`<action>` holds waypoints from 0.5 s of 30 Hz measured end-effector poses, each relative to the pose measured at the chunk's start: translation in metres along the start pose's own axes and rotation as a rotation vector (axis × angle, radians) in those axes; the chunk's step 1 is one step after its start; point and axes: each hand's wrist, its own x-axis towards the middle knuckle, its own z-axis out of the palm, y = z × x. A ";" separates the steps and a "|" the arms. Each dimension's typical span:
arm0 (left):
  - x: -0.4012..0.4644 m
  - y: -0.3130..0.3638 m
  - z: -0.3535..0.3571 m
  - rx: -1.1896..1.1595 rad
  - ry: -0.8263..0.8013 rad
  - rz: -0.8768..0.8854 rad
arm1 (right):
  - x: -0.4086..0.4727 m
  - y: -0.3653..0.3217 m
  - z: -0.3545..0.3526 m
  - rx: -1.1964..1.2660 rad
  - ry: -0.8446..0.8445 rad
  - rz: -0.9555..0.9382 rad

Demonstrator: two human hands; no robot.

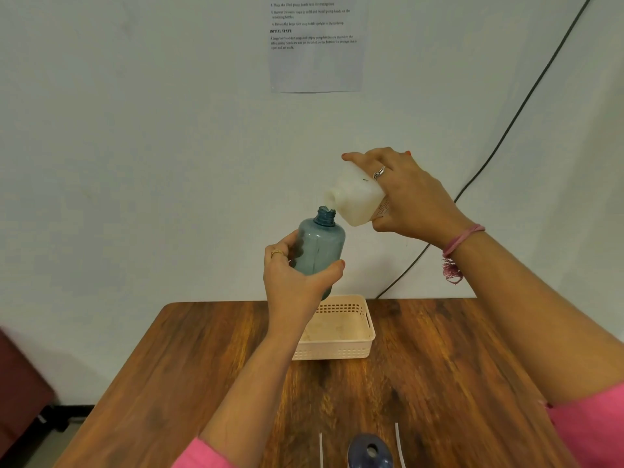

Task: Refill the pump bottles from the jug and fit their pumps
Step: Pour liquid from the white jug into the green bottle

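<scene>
While a translucent blue-grey plastic pump bottle (320,246) was held up above the brown wooden worktop (439,373), it was gripped around its lower body by the left hand (297,275), the fingers being curled behind it and the thumb pressed across its front. The bottle was kept roughly upright, with its threaded neck uncapped and no pump fitted. A white translucent plastic jug (358,197) was grasped by the right hand (408,197), the fingers being wrapped over its top and the thumb tucked beneath it. The jug was tipped steeply to the left, so that its open spout was brought just beside the rim of the bottle's mouth; whether the two were touching could not be told, and no stream of liquid could be made out. A pale cream perforated plastic basket (358,339) was set on the worktop below the bottle, near the far edge. At the near edge a dark blue rounded pump head (370,450) was seen from above, flanked by two thin white tubes (400,444). A printed paper sheet (314,45) was fixed to the wall behind.
</scene>
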 end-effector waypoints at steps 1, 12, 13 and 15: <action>0.000 0.000 0.000 0.001 0.000 0.000 | 0.000 0.000 0.000 -0.005 0.000 -0.003; 0.000 -0.003 -0.001 0.015 0.006 0.002 | 0.000 0.000 0.001 -0.013 0.007 -0.004; 0.000 -0.003 -0.001 0.015 0.003 0.002 | -0.001 0.000 0.001 -0.012 0.010 -0.005; 0.000 -0.003 -0.001 0.020 0.000 0.002 | 0.000 0.001 0.001 -0.009 0.013 -0.006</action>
